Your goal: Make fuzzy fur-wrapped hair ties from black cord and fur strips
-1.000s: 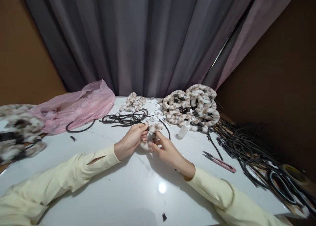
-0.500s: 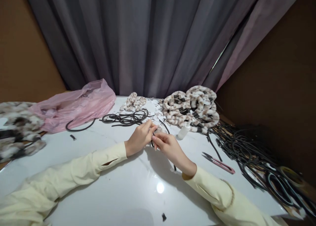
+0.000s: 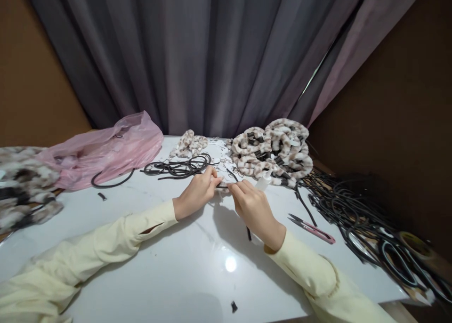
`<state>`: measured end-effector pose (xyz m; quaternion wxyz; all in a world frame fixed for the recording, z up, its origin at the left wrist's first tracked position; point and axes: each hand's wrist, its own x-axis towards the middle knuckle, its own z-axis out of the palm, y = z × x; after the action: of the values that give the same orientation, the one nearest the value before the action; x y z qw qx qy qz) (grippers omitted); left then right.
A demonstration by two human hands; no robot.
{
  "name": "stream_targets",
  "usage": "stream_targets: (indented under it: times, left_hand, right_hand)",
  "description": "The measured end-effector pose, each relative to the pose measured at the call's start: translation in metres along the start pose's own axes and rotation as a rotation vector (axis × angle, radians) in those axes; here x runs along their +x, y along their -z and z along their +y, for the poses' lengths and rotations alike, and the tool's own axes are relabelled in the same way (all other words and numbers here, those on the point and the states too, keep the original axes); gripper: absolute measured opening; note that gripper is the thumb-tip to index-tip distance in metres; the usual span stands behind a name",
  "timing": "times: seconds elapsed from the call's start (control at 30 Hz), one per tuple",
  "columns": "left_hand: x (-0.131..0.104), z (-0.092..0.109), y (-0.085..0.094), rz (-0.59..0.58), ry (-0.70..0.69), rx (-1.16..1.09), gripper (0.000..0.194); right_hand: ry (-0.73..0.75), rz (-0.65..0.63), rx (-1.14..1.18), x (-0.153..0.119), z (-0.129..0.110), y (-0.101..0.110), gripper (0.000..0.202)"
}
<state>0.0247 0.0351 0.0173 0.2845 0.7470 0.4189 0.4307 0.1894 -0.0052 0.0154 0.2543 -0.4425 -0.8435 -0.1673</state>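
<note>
My left hand (image 3: 196,194) and my right hand (image 3: 254,213) are both closed in pinches, a short way apart above the white table. A short stretch of black cord (image 3: 222,187) runs level between their fingertips. Some pale material shows just under it, too small to make out. Another black cord (image 3: 249,233) lies on the table below my right hand, its middle hidden by that hand. A small white bottle (image 3: 263,181) stands just beyond my right hand, partly covered by it. A loose bundle of black cords (image 3: 180,169) lies beyond my left hand.
Spotted fluffy rings (image 3: 286,146) are heaped at back right, with a smaller fluffy piece (image 3: 189,145) at back centre. Pink-handled thread snips (image 3: 312,229) lie right, near tangled black cords (image 3: 339,205). A pink plastic bag (image 3: 109,151) and more fluffy pieces (image 3: 26,186) are on the left.
My hands have moved apart from touching, my right hand going right and turning knuckles up. The black cord now shows stretched between them. The view has shifted slightly.
</note>
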Motion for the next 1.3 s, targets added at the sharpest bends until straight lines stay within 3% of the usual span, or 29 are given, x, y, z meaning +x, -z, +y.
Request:
stream_targets:
  times: [0.2, 0.4, 0.73, 0.83, 0.93, 1.03, 1.13, 1.3]
  left_hand:
    - [-0.011, 0.009, -0.005, -0.091, -0.054, 0.007, 0.022]
    - [-0.020, 0.024, -0.002, -0.123, -0.051, -0.015, 0.023]
    - [-0.022, 0.026, -0.003, -0.146, 0.027, -0.060, 0.020]
    - [-0.016, 0.020, -0.004, -0.143, 0.111, -0.130, 0.019]
    - [-0.008, 0.013, -0.003, -0.097, 0.237, -0.311, 0.023]
    - [-0.001, 0.008, -0.001, -0.075, 0.398, -0.544, 0.025]
    - [0.004, 0.006, 0.002, -0.094, 0.526, -0.768, 0.027]
    - [0.011, 0.007, 0.006, -0.086, 0.751, -0.998, 0.030]
  right_hand:
    - [0.071, 0.126, -0.221, 0.004, 0.009, 0.002, 0.027]
    - [0.065, 0.140, -0.207, 0.004, 0.015, -0.005, 0.023]
    - [-0.030, -0.021, -0.107, 0.006, 0.022, -0.015, 0.017]
    - [-0.039, 0.005, -0.108, 0.007, 0.022, -0.016, 0.023]
    - [-0.045, 0.160, -0.078, 0.004, 0.018, -0.011, 0.037]
    - [-0.033, 0.280, 0.042, -0.001, 0.005, -0.005, 0.035]
    - [-0.064, 0.203, 0.231, -0.006, -0.013, -0.002, 0.031]
    - [-0.289, -0.095, 0.369, -0.003, -0.026, -0.006, 0.038]
